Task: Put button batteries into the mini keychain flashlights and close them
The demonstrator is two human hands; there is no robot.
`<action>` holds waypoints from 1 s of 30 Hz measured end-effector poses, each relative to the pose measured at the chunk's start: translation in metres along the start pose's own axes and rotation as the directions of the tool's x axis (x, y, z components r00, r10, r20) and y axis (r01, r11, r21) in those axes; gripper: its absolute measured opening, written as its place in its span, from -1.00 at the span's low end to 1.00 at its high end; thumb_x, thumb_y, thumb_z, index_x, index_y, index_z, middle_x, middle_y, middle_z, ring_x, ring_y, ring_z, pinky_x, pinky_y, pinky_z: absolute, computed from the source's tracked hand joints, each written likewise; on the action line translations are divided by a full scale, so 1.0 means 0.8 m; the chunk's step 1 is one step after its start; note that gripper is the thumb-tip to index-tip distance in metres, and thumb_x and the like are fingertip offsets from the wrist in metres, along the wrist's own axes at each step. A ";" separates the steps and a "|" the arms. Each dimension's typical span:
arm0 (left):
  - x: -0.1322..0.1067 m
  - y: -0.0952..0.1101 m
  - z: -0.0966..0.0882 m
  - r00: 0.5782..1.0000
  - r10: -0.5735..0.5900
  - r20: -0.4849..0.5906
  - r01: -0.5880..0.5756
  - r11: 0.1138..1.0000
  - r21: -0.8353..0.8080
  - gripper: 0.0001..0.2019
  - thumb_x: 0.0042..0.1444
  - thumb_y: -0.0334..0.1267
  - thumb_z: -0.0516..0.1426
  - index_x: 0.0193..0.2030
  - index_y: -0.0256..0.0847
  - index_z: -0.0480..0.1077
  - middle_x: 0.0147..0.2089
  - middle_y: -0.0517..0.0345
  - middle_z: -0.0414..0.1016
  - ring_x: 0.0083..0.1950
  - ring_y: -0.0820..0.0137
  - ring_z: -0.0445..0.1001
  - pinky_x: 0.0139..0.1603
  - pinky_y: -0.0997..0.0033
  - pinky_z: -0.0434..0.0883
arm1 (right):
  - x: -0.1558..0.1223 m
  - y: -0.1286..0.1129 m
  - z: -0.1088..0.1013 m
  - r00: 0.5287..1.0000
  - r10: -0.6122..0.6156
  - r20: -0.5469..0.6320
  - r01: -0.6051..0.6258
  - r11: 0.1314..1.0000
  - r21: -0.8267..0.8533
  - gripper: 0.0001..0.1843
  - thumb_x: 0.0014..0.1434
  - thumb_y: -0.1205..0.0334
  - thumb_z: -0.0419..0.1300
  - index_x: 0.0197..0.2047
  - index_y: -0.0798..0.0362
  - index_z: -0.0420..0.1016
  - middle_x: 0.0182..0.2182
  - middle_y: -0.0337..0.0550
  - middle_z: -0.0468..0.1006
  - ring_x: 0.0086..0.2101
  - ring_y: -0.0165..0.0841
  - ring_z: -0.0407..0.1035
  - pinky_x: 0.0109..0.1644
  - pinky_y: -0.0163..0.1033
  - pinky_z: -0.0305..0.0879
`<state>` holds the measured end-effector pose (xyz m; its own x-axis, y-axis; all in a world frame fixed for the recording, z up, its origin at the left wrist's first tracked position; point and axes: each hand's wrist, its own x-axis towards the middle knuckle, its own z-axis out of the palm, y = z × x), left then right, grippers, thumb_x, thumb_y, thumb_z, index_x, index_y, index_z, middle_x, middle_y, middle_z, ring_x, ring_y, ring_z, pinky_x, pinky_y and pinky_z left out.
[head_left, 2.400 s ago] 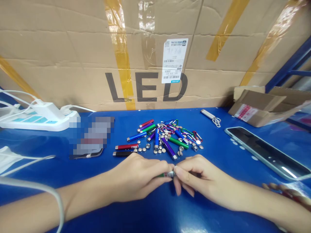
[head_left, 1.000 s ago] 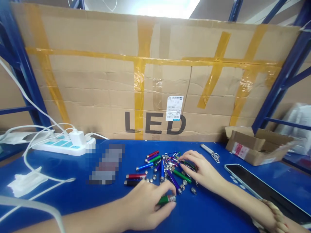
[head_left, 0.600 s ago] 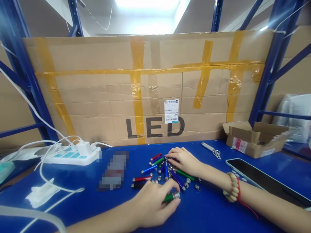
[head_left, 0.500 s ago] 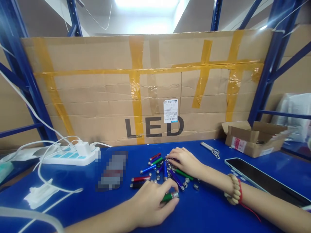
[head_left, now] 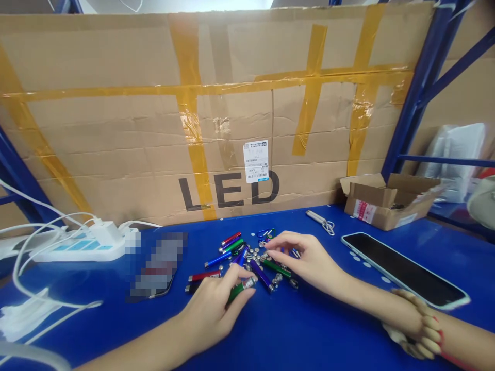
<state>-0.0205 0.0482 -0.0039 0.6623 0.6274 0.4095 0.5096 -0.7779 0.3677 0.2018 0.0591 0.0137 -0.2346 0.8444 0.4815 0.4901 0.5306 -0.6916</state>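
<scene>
My left hand (head_left: 214,309) is closed around a green metal penlight-like tube (head_left: 242,291), its silver end pointing right. My right hand (head_left: 309,257) hovers over the right side of a pile, thumb and index fingertips close together; anything between them is too small to make out. Small silver button cells (head_left: 255,253) lie scattered under those fingertips. Around them are more slim tubes: a red tube (head_left: 204,276), a blue tube (head_left: 217,259), a purple tube (head_left: 262,275) and a green tube (head_left: 276,268). Blue and green carabiner-like clips (head_left: 266,234) lie behind.
A phone (head_left: 406,268) lies at the right, near an open cardboard box (head_left: 386,203) and a pale tool with a looped end (head_left: 320,221). On the left are a blurred-out dark object (head_left: 160,265), a white power strip (head_left: 85,245) and cables. A large carton (head_left: 154,154) stands behind.
The view has tilted down and turned slightly right. My right hand has lifted a little and drawn thumb and index together over the button cells. My left hand keeps the green tube.
</scene>
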 end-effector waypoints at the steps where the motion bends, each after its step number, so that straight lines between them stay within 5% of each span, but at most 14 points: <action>1: 0.000 -0.001 0.001 1.000 -0.005 -0.011 0.005 1.000 -0.007 -0.87 0.29 -0.24 -0.10 -0.13 -0.16 0.19 -0.53 0.31 0.36 -0.55 0.45 0.37 -0.49 0.52 0.25 | -0.006 -0.005 0.003 0.997 0.077 0.007 -0.077 0.993 0.091 -0.80 0.09 0.13 0.22 -0.30 0.07 0.55 -0.37 -0.14 0.58 -0.39 -0.37 0.45 -0.36 -0.29 0.39; 4: -0.001 -0.004 0.002 0.999 0.039 -0.019 -0.039 0.999 -0.019 -0.89 0.28 -0.24 -0.08 -0.14 -0.17 0.19 -0.47 0.28 0.42 -0.54 0.46 0.39 -0.49 0.52 0.30 | -0.019 -0.018 0.015 0.984 0.175 0.024 -0.175 0.939 0.298 -0.77 0.02 0.10 0.28 -0.31 0.09 0.54 -0.41 -0.16 0.58 -0.42 -0.38 0.46 -0.33 -0.29 0.43; 7: -0.002 -0.006 0.003 0.996 0.087 -0.027 -0.088 0.996 -0.032 -0.90 0.28 -0.23 -0.06 -0.16 -0.17 0.20 -0.39 0.22 0.47 -0.49 0.46 0.45 -0.48 0.53 0.31 | -0.027 -0.027 0.027 0.989 0.148 0.016 -0.142 0.903 0.406 -0.79 0.01 0.15 0.29 -0.29 0.08 0.53 -0.41 -0.17 0.59 -0.42 -0.39 0.48 -0.30 -0.29 0.46; 19: 0.002 -0.003 -0.003 0.978 0.207 -0.028 -0.208 0.977 -0.041 -0.89 0.30 -0.24 -0.08 -0.14 -0.19 0.20 -0.34 0.20 0.53 -0.39 0.43 0.55 -0.46 0.55 0.38 | -0.032 -0.037 0.030 0.997 0.083 0.004 -0.079 0.930 0.358 -0.95 0.00 0.32 0.29 -0.38 0.06 0.54 -0.43 -0.23 0.60 -0.41 -0.42 0.48 -0.27 -0.34 0.46; 30: -0.003 -0.008 0.002 0.942 0.336 0.001 -0.334 0.937 0.099 -0.84 0.33 -0.23 -0.15 -0.20 -0.21 0.17 -0.43 0.19 0.48 -0.54 0.45 0.46 -0.59 0.53 0.26 | -0.032 -0.034 0.024 0.990 0.096 0.100 -0.122 0.944 0.305 -0.87 -0.05 0.31 0.33 -0.34 0.06 0.57 -0.48 -0.23 0.60 -0.46 -0.40 0.49 -0.37 -0.35 0.43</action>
<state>-0.0241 0.0516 -0.0088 0.7956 0.3298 0.5081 0.3107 -0.9422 0.1252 0.1787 0.0242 0.0097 -0.2695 0.8946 0.3565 0.2353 0.4201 -0.8764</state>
